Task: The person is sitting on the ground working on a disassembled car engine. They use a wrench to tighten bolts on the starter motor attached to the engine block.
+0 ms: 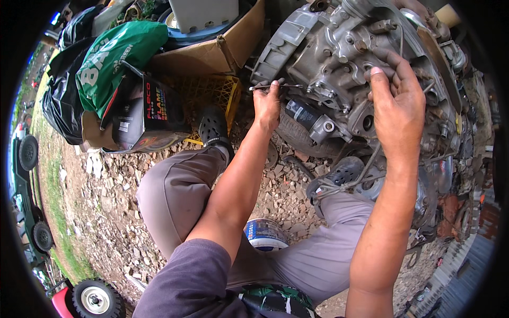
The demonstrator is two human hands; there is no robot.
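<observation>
A large grey metal engine (pixel 328 58) fills the upper right. My left hand (pixel 268 108) is closed round a thin metal wrench (pixel 289 86), which lies roughly level across the thumb and fingertips at the engine's left side. My right hand (pixel 397 95) is raised at the engine's front, its thumb and fingers curled toward each other; whatever they pinch is hidden or too small to name. Below and between the hands, a black cylindrical filter (pixel 301 114) sits on the engine beside a round metal fitting (pixel 327 126). A flanged port (pixel 366 122) is just under my right hand.
Behind and left stand a cardboard box (pixel 233 50), a yellow crate (pixel 225 100), a black printed box (pixel 154 114) and a green bag (pixel 119 61). A tyre (pixel 291 130) lies under the engine. A small bucket (pixel 265 234) stands between my legs on stony ground (pixel 111 201).
</observation>
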